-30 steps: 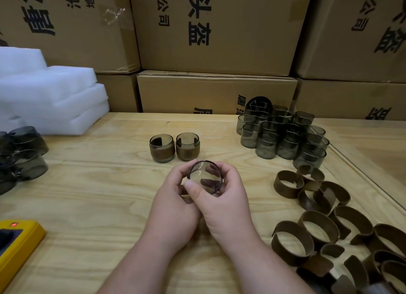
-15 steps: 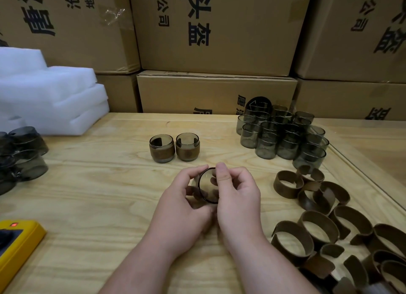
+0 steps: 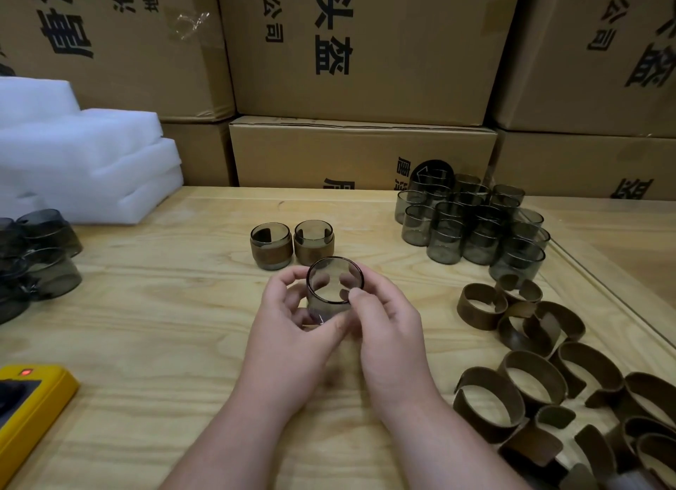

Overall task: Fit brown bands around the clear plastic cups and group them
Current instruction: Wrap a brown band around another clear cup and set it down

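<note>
Both hands hold one clear smoky plastic cup just above the wooden table, its open mouth facing up and slightly away from me. My left hand curls round its left side and base. My right hand pinches its right rim with thumb and fingers. Whether a brown band is on this cup is hidden by my fingers. Two banded cups stand side by side just beyond my hands. A cluster of several bare cups stands at the back right. Several loose brown bands lie at the right.
White foam sheets are stacked at the back left. More dark cups lie at the left edge. A yellow device with a red light sits near left. Cardboard boxes wall the back of the table.
The cup has turned from lying on its side, mouth toward me, to nearly upright. Both hands shifted slightly away from me, toward the two banded cups.
</note>
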Available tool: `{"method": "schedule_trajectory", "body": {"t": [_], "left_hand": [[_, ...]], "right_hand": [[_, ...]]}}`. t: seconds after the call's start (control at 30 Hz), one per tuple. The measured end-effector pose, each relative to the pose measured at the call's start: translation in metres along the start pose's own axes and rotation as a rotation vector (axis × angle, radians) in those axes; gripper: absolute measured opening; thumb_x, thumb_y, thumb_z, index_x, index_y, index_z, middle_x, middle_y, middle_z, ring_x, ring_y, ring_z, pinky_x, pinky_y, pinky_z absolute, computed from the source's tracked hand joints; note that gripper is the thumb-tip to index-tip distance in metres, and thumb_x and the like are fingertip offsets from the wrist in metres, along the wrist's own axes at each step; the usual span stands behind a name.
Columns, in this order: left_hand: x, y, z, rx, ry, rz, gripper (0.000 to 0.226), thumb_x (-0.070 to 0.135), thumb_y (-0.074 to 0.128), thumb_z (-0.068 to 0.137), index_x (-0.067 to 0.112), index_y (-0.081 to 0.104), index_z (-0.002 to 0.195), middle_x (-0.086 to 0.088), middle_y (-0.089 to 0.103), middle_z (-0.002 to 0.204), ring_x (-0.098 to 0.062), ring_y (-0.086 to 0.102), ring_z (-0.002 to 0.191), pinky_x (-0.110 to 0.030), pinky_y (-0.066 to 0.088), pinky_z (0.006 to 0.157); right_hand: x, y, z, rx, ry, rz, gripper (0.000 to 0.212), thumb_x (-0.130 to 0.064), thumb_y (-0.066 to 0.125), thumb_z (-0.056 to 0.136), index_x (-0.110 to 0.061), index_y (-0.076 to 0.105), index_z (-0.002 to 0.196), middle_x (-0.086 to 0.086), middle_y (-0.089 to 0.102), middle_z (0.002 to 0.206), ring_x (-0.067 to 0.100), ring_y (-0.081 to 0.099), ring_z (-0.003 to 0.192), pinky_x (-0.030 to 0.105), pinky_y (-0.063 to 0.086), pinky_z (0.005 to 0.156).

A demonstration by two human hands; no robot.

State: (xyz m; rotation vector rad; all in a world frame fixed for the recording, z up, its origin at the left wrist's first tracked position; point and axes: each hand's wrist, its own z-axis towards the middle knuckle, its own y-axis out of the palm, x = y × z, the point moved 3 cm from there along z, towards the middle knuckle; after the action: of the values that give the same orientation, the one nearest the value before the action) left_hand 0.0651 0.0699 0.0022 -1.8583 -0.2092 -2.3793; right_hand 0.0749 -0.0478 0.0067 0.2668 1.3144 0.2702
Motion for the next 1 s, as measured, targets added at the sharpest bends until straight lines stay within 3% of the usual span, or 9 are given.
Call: {"method": "schedule_trajectory", "body": {"t": [0.1,0.17,0.23,0.37,0.5,0.6,0.73,0.87,1.0], "left_hand": [[0.0,-0.002,0.001,0.002,0.02,-0.026,0.077,0.046,0.085,0.056,0.03,0.056,0.125,0.004,0.075,0.116,-0.025,0.074,0.099,-0.045,0.06,0.089],[0.0,-0.004,0.001,0.014,0.04,-0.068,0.07,0.05,0.081,0.063,0.028,0.06,0.127,0.004,0.076,0.113,-0.017,0.074,0.1,-0.033,0.058,0.085],[0.001,-0.006,0.002,0.033,0.046,-0.116,0.055,0.057,0.072,0.07,0.034,0.067,0.119,0.006,0.077,0.108,-0.009,0.072,0.097,-0.022,0.055,0.078],[-0.002,-0.006,0.0,0.013,0.004,-0.15,0.035,0.065,0.058,0.075,0.048,0.061,0.106,0.011,0.077,0.093,-0.003,0.071,0.083,-0.016,0.053,0.069],[-0.003,-0.005,-0.002,0.008,0.001,-0.14,0.056,0.067,0.061,0.069,0.03,0.044,0.107,0.014,0.072,0.082,-0.003,0.064,0.076,-0.029,0.052,0.076],[-0.002,-0.001,-0.001,-0.042,0.016,-0.124,0.058,0.055,0.074,0.065,0.024,0.05,0.108,0.012,0.074,0.089,-0.003,0.067,0.078,-0.023,0.056,0.072],[-0.001,0.001,-0.001,-0.166,0.036,0.017,0.06,0.047,0.088,0.057,0.045,0.069,0.113,-0.001,0.072,0.117,-0.024,0.072,0.093,-0.038,0.061,0.085],[-0.001,0.001,-0.002,-0.268,0.001,0.049,0.066,0.048,0.088,0.061,0.056,0.067,0.122,-0.001,0.074,0.118,-0.032,0.07,0.106,-0.035,0.059,0.095],[0.001,0.002,-0.004,-0.294,-0.027,0.053,0.059,0.055,0.081,0.069,0.055,0.066,0.126,-0.014,0.071,0.118,-0.03,0.063,0.094,-0.056,0.049,0.102]], "right_hand": [[0.0,-0.001,-0.001,0.001,-0.016,-0.012,0.031,-0.024,0.059,0.086,-0.014,0.074,0.111,0.001,0.079,0.104,0.013,0.074,0.098,0.027,0.059,0.08],[-0.002,-0.001,-0.003,0.013,-0.022,-0.025,0.035,-0.033,0.059,0.088,-0.008,0.071,0.11,0.006,0.077,0.101,0.01,0.071,0.091,0.021,0.054,0.074],[-0.003,-0.001,-0.004,0.029,-0.023,-0.061,0.038,-0.041,0.057,0.088,-0.01,0.071,0.105,0.007,0.075,0.1,0.011,0.067,0.091,0.026,0.052,0.077],[-0.004,-0.001,-0.007,0.024,-0.025,-0.11,0.039,-0.044,0.054,0.087,-0.018,0.069,0.113,-0.015,0.075,0.096,-0.002,0.066,0.09,0.017,0.052,0.076],[-0.005,0.0,-0.009,0.0,-0.02,-0.174,0.05,-0.049,0.05,0.088,-0.026,0.065,0.13,-0.021,0.071,0.12,-0.005,0.064,0.113,0.019,0.051,0.098],[-0.004,0.001,-0.01,-0.02,-0.002,-0.187,0.056,-0.057,0.047,0.09,-0.03,0.063,0.136,-0.019,0.068,0.131,-0.002,0.059,0.125,0.029,0.047,0.109],[-0.001,-0.001,-0.01,-0.001,0.056,-0.087,0.073,-0.075,0.045,0.079,-0.044,0.053,0.144,-0.024,0.063,0.136,0.009,0.057,0.132,0.046,0.047,0.113],[-0.001,-0.004,-0.007,0.055,0.046,-0.046,0.074,-0.082,0.042,0.074,-0.054,0.05,0.143,-0.027,0.061,0.137,0.0,0.057,0.129,0.041,0.047,0.112],[-0.001,-0.005,-0.007,0.065,0.045,-0.047,0.068,-0.08,0.04,0.08,-0.052,0.052,0.141,-0.024,0.061,0.137,-0.003,0.058,0.125,0.04,0.046,0.111]]}}
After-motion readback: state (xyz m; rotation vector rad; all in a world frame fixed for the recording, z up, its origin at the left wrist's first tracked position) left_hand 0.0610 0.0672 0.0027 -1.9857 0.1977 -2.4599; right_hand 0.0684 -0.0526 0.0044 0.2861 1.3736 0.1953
